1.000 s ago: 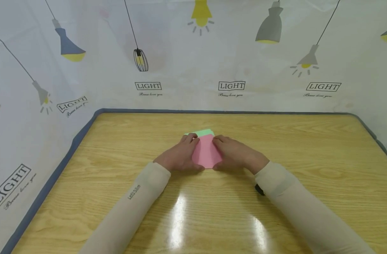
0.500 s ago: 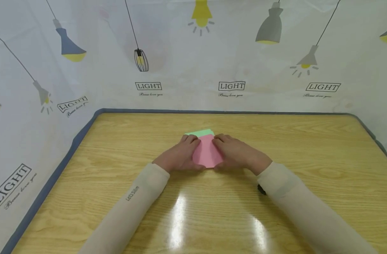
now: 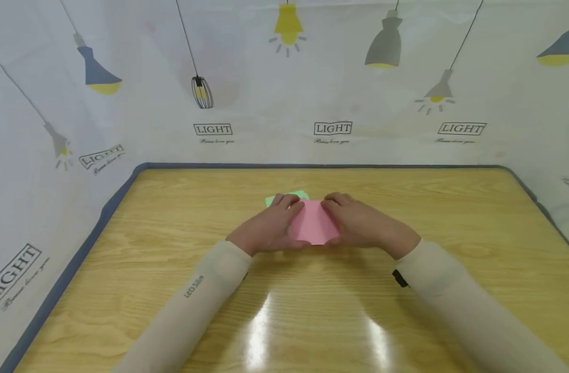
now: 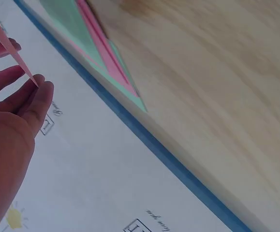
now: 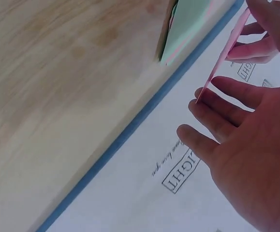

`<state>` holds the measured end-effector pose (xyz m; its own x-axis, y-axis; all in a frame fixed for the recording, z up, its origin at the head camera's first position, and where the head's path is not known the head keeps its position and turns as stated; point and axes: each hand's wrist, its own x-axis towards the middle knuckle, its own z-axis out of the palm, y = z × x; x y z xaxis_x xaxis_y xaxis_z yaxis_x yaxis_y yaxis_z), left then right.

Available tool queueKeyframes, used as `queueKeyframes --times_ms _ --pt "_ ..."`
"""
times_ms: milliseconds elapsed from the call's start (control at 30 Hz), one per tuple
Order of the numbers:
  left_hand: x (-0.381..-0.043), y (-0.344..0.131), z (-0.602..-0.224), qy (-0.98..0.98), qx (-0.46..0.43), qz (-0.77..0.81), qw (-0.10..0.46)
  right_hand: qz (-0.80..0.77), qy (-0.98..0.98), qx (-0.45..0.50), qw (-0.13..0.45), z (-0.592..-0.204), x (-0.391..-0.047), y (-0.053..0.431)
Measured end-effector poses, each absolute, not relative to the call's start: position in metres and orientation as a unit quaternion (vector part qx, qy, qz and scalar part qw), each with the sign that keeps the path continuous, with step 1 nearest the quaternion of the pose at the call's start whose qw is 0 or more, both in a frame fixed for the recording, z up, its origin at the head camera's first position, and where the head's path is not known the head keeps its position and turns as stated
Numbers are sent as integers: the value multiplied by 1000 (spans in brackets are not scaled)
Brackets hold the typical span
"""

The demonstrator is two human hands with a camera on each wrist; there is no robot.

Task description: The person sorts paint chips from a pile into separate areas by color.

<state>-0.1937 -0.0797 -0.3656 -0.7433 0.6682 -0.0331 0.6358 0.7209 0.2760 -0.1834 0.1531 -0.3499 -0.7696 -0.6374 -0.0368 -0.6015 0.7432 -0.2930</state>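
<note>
A thin pink sheet of paper [image 3: 314,225] is between my two hands in the head view. My left hand [image 3: 271,224] pinches its left side, thumb at the near edge and fingers at the far one. On the opposite side my right hand [image 3: 366,223] grips it the same way. Both wrist views show the sheet edge-on, raised above the table. Beneath and behind it lies a stack of green and pink paper [image 4: 108,58], whose green corner [image 3: 284,197] shows past my left fingers. The rest of that stack is hidden in the head view.
The wood-grain table [image 3: 172,217] reaches back to a blue edge strip [image 3: 247,166]. Behind it hangs a white sheet [image 3: 266,93] printed with lamps and "LIGHT" labels. A small black object [image 3: 399,278] shows under the right sleeve.
Both hands have shifted right with the pink sheet and raised it off the stack. The green paper has stayed on the table. The head view has turned slightly.
</note>
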Motion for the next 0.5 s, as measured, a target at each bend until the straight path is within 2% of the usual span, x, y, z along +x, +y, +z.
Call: queueKeyframes --times_ms 233,500 --pt "-190 -51 -360 916 382 110 50 -133 938 -312 67 -346 -174 184" --pt "-185 -13 -357 908 403 97 66 -154 942 -289 74 -339 -154 222"
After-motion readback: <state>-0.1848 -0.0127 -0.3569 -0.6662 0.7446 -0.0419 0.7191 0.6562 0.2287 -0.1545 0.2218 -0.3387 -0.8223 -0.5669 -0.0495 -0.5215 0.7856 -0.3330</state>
